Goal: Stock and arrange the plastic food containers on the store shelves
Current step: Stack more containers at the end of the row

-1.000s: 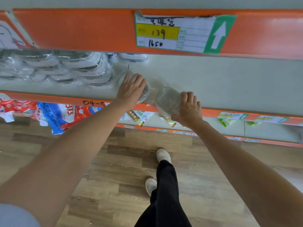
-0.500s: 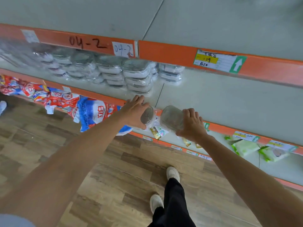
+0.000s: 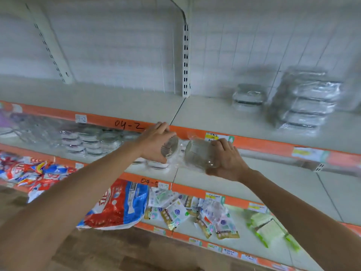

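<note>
Left hand (image 3: 156, 142) gripping a small clear tub (image 3: 169, 149). Right hand (image 3: 227, 160) clutching a larger tub (image 3: 199, 154). Both raised before the shelf edge (image 3: 259, 144).

The containers (image 3: 199, 153) I hold are clear with fine ribbing. The shelves (image 3: 214, 118) are pale grey, edged in orange. A bag (image 3: 119, 206) below is red, blue and white; the floor (image 3: 109, 249) is brown wood grain.

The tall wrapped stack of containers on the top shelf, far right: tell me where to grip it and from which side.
Grip the tall wrapped stack low on its two side walls, coming from the open front of the top shelf. It stands upright and several containers high, so a hold near the top would probably tip it. The shorter stack stands apart on its left, leaving room for fingers. The wrap looks slippery; blur hides finer detail.
</note>
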The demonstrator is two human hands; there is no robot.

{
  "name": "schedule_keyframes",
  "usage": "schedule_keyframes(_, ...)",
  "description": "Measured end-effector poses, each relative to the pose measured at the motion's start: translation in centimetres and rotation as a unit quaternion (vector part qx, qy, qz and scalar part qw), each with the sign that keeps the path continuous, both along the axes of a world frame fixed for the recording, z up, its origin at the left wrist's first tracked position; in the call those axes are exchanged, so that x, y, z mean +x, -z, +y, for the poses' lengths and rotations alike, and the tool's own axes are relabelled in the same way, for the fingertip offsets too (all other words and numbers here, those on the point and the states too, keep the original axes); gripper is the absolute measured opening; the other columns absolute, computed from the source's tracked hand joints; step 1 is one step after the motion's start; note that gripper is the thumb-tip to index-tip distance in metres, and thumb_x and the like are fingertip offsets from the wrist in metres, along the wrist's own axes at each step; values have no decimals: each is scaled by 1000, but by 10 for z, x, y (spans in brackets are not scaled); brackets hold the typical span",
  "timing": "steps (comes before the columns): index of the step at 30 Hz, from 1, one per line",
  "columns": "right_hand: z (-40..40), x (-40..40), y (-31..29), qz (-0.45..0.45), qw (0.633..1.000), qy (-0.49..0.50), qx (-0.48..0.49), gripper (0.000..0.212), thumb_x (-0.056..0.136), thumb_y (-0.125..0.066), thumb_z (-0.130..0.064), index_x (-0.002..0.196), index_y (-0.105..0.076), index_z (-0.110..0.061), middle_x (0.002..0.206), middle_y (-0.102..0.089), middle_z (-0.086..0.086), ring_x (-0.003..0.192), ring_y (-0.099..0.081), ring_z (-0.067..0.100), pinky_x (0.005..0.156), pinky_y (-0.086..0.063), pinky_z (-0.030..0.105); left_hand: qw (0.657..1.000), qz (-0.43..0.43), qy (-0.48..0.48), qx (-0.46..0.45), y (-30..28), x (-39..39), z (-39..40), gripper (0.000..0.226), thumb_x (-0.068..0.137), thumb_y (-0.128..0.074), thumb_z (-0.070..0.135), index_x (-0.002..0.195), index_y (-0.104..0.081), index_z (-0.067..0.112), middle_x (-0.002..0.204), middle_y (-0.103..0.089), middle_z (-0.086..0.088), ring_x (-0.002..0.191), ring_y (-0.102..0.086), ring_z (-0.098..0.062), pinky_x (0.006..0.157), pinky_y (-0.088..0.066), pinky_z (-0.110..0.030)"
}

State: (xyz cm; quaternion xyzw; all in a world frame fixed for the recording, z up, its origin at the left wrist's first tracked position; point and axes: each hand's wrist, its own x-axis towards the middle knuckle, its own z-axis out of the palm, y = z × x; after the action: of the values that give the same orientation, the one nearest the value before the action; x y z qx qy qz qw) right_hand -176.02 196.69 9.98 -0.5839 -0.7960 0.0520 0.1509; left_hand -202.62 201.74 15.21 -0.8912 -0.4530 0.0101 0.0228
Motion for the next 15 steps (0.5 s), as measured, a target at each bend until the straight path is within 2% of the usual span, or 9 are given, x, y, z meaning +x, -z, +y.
schedule_keyframes(3, 9, 25, -18, 25, 999, 38, 18, 90, 58, -80, -41, 132, -38, -13, 125, -38, 5, 113, -40, 28, 92, -32, 36, 999, -21, 15, 23, -7, 24, 14, 93, 62, -77, 42, 142, -35, 17, 131, -34, -4, 121, -31, -20, 103, -28, -30)
schedule_keyframes(7, 33, 60, -31, 64, 993, 94, 10, 94, 59, -82, -41, 137, -35, -16, 129, -36, 3, 118, -36, 25, 94, -28, 34, 995, -99, 15, 6, -8, 57, 47, 91, 60, -80, 34, 140, -39, 17, 126, -38, -2, 118, -36, -19, 100, -26, -26)
schedule_keyframes(10, 62, 85, -40, 79, 989, 124, -3, 94, 61, -83, -41, 138, -36, -15, 130, -38, 5, 122, -36, 27, 100, -28, 35, 992, -122, 17, 0, -13, 80, 80, 91, 58, -80, 29, 139, -41, 18, 127, -40, 0, 119, -37, -18, 100, -25, -24)
schedule_keyframes(15, 114, 105, -46, 87, 986, 125, -74, 89, 64, -80, -44, 137, -39, -14, 127, -41, 9, 121, -40, 28, 104, -33, 38, 991, -111, 13, -79, -26, 115, 128, 86, 59, -76, 20, 137, -40, 21, 131, -37, 5, 120, -37, -15, 100, -37, -31)
